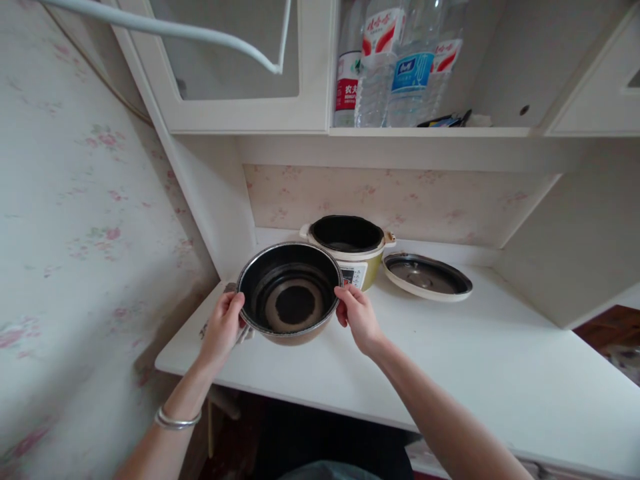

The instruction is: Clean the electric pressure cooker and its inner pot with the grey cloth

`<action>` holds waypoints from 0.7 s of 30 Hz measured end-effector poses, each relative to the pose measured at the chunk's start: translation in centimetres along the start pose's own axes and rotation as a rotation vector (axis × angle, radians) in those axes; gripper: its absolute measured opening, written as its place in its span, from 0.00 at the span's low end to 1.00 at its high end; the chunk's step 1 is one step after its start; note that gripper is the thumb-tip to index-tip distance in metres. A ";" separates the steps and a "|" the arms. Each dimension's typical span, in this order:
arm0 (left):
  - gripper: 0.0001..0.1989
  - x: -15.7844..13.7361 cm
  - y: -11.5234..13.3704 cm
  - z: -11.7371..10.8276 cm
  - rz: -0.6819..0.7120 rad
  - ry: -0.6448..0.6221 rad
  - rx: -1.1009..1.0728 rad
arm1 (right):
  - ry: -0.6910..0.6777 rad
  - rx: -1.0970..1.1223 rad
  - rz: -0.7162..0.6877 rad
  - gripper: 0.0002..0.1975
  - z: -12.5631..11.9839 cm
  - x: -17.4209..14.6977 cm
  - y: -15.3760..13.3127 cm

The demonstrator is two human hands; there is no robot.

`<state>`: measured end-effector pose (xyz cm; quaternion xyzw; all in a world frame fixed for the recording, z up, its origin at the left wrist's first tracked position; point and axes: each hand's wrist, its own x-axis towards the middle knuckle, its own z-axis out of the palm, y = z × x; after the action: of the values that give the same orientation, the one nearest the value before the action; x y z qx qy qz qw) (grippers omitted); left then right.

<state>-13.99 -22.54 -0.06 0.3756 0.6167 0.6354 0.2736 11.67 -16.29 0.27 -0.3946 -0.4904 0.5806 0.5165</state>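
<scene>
Between my two hands, a round inner pot [295, 303] with a dark inside is held up over the white desk, tilted so that I look into it. My left hand [223, 327] pinches its rim on the left, thumb on the edge. On the opposite side my right hand [359, 317] grips the rim between thumb and fingers. Just behind the pot stands a green and white electric cooker [373, 267], uncovered, its dark inside showing. To the cooker's right lies its round lid [425, 277], inner side up. A greyish cloth [245, 335] shows partly behind my left hand.
The white desk [450, 360] runs to the right under a shelf unit. Several plastic bottles [380, 73] stand on the shelf above. A white bent tube [200, 33] crosses the upper left, before a cabinet door [315, 113]. A flowered wall [90, 200] bounds the left.
</scene>
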 end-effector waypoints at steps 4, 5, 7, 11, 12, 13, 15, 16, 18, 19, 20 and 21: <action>0.18 0.0 -3.2 0.2 -0.077 -0.028 0.049 | 0.001 -0.067 0.067 0.17 -0.5 0.7 3.1; 0.19 0.0 -3.8 0.3 -0.086 -0.033 0.055 | 0.000 -0.076 0.082 0.17 -0.7 0.9 3.7; 0.21 0.2 -4.8 0.5 -0.098 -0.039 0.065 | 0.007 -0.078 0.114 0.17 -1.0 1.1 4.6; 0.22 0.7 -5.9 0.7 -0.136 -0.041 0.063 | 0.000 -0.053 0.149 0.17 -1.5 1.3 6.0; 0.23 0.9 -6.1 0.7 -0.140 -0.037 0.064 | -0.005 -0.053 0.152 0.17 -1.5 1.4 6.3; 0.23 1.1 -6.3 0.7 -0.142 -0.031 0.067 | -0.010 -0.055 0.155 0.17 -1.5 1.5 6.5; 0.23 1.4 -6.4 0.7 -0.144 -0.027 0.073 | -0.016 -0.058 0.162 0.17 -1.4 1.6 6.8; 0.23 1.5 -6.4 0.6 -0.143 -0.027 0.074 | -0.018 -0.056 0.165 0.18 -1.4 1.6 6.9; 0.22 1.6 -6.3 0.6 -0.137 -0.036 0.080 | -0.020 -0.047 0.171 0.18 -1.2 1.7 7.0; 0.22 1.5 -6.1 0.7 -0.131 -0.044 0.084 | -0.020 -0.044 0.173 0.19 -1.2 1.7 7.0; 0.22 1.4 -6.0 0.7 -0.126 -0.052 0.092 | -0.020 -0.040 0.175 0.19 -1.1 1.7 7.1; 0.23 1.3 -5.8 0.7 -0.123 -0.042 0.105 | -0.021 -0.036 0.178 0.19 -1.1 1.7 7.1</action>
<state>-14.84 -20.51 -5.66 0.3640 0.6653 0.5761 0.3049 10.97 -14.29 -6.82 -0.4394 -0.4692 0.6195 0.4506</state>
